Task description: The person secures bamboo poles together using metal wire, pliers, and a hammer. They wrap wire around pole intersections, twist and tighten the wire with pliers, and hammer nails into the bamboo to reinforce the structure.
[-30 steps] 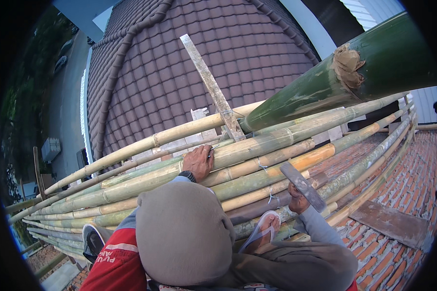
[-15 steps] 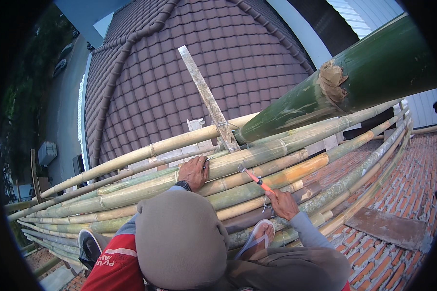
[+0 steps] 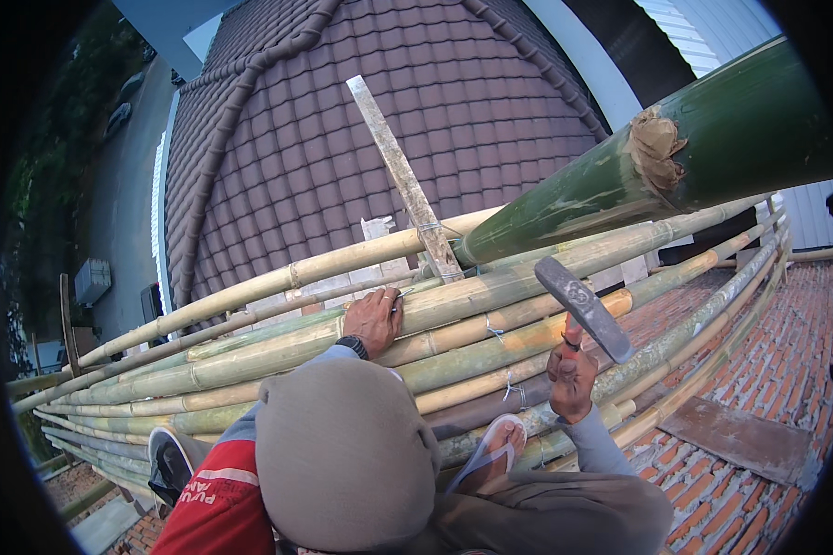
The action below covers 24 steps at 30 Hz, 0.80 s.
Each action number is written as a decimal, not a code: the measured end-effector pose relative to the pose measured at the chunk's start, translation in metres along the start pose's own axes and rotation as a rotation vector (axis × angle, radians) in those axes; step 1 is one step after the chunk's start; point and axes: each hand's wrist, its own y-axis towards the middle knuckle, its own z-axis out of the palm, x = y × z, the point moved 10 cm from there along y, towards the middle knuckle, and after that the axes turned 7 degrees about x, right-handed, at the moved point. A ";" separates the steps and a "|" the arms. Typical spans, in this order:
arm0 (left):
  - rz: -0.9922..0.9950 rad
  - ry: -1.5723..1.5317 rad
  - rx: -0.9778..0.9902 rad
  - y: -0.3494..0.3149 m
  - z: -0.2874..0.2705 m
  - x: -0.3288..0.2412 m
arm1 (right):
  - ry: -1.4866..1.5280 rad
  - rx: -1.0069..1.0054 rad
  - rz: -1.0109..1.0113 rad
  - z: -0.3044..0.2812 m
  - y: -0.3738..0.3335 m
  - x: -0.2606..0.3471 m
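My right hand point(image 3: 572, 377) grips a hammer point(image 3: 583, 310) by its red handle. The grey steel head is raised above the bamboo poles and tilted. My left hand point(image 3: 373, 321) lies on a thick bamboo pole point(image 3: 477, 294) with its fingers curled. Something small and thin shows at those fingertips, too small to name. Just beyond the hand a weathered wooden slat point(image 3: 400, 176) leans out past the poles, bound with wire where it crosses the upper bamboo rail point(image 3: 342, 262).
A large green bamboo trunk point(image 3: 740, 139) slants in from the upper right. My sandalled foot point(image 3: 495, 453) stands on the bundled poles. Brick flooring point(image 3: 713, 499) with a brown board point(image 3: 740, 439) lies to the right. Beyond the rail are a tiled roof point(image 3: 342, 139) and a road far below.
The hammer has risen from the bamboo pole, up and to the right, with my right hand. My left hand stays on the pole. The view has shifted slightly.
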 end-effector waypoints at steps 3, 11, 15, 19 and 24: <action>-0.024 0.013 0.001 -0.002 0.000 0.001 | 0.323 -0.159 -0.321 -0.015 -0.005 0.025; -0.032 0.016 0.036 0.002 0.001 0.003 | -0.140 0.052 0.172 0.013 -0.005 -0.042; -0.032 0.014 0.005 -0.001 0.001 0.002 | 0.435 -0.189 -0.310 -0.007 -0.015 -0.006; -0.031 0.025 0.011 -0.002 0.004 0.004 | -0.568 0.279 0.364 0.042 -0.004 -0.057; -0.055 0.023 0.023 -0.003 0.007 0.007 | -0.014 -0.083 -0.049 0.004 -0.006 -0.009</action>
